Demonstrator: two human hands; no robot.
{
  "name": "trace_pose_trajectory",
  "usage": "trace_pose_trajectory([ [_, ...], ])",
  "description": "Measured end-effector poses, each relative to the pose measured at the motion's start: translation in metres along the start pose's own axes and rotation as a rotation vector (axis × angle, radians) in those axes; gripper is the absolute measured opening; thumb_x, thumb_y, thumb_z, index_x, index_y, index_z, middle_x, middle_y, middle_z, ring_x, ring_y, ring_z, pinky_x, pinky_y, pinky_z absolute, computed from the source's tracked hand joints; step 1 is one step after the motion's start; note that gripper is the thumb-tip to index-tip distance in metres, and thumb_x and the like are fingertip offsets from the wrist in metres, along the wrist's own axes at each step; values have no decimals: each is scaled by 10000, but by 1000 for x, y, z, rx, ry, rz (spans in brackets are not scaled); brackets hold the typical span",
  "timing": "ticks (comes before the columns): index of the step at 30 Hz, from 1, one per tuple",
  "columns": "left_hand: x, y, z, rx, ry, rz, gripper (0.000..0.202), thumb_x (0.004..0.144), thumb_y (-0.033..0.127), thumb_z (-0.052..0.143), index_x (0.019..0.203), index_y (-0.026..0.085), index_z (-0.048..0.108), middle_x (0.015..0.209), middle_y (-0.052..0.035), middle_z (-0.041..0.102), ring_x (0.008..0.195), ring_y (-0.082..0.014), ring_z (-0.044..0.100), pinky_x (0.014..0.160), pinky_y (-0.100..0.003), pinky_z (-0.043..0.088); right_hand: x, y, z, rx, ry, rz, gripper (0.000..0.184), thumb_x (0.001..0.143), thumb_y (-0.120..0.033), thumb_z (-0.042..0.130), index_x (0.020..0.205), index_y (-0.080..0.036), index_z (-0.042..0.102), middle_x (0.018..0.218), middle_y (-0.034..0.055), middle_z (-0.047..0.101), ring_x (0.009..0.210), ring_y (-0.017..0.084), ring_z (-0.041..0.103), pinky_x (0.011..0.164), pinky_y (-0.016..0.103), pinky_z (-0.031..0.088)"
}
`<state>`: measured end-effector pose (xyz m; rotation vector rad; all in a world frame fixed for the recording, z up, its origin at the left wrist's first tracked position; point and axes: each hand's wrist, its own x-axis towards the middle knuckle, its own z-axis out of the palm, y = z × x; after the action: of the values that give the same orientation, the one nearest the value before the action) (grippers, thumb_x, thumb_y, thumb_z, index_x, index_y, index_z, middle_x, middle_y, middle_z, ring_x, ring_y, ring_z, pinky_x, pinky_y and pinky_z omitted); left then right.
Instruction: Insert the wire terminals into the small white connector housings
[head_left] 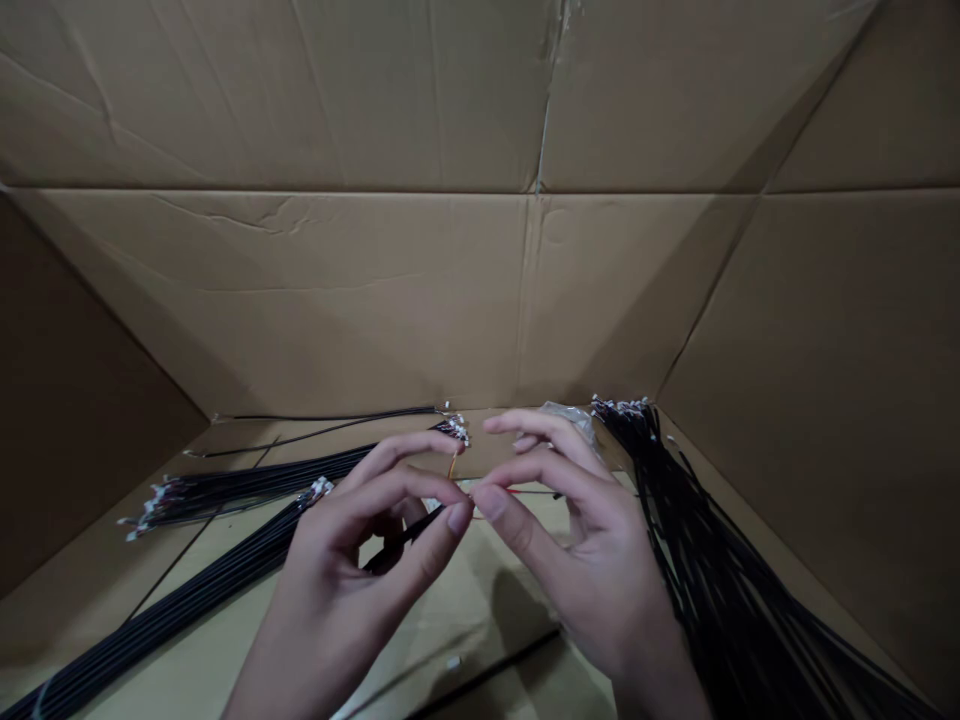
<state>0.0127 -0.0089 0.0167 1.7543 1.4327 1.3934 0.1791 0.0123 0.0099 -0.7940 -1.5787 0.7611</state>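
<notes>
My left hand (375, 550) is closed in a pinch on a black cable (416, 528), whose end comes up between thumb and index finger. A thin orange wire (452, 465) sticks up just above those fingertips. My right hand (577, 540) pinches thumb and index finger together right beside the left fingertips, at the cable's wire end. What sits between the right fingertips is too small to make out. The other right fingers are raised and apart. A short red wire (512, 491) shows behind the right hand.
Bundles of black cables with white connectors lie at left, one nearer (187, 590) and one farther (270, 480). Another large bundle (697, 530) lies at right. A clear plastic bag (574, 415) is at the back. A small white connector (453, 662) lies in front. Cardboard walls (375, 300) surround the surface.
</notes>
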Motion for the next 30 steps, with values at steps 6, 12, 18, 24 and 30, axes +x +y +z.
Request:
trace_pose_trajectory([
  [6,-2,0,1,-38,77,16,112,833,345,746,723,341,767,972,-6,763,1040,-186,697,651,-189,493,-2,-2,5,96,23,27,145,959,-245,697,815,-260,703,1172,10,712,1189,204,619,1035,370,447],
  [12,-5,4,-1,-12,95,42,148,862,362,724,721,324,744,908,0,753,1046,-180,700,645,-174,500,-8,-11,-3,-69,17,49,58,901,-308,747,848,-286,749,1236,0,717,1194,249,622,1057,427,407],
  [18,-5,4,-5,27,58,108,180,849,340,710,670,328,718,987,34,773,1062,-156,713,637,-120,528,-10,-13,-8,21,2,205,142,882,-279,748,744,-258,723,1277,11,720,1208,275,623,1105,478,375],
  [24,-13,2,-2,128,105,230,125,842,258,708,753,345,719,1148,66,720,993,-133,735,565,-113,524,-5,-13,-9,473,-110,546,189,839,-348,829,709,-238,746,1350,37,703,1317,329,590,1202,577,257],
  [30,-15,0,-2,232,156,306,95,874,290,673,800,332,716,1184,59,697,956,-117,737,586,-125,527,-4,-7,-9,576,-170,561,151,860,-363,825,771,-243,797,1352,52,706,1343,315,583,1178,528,340],
])
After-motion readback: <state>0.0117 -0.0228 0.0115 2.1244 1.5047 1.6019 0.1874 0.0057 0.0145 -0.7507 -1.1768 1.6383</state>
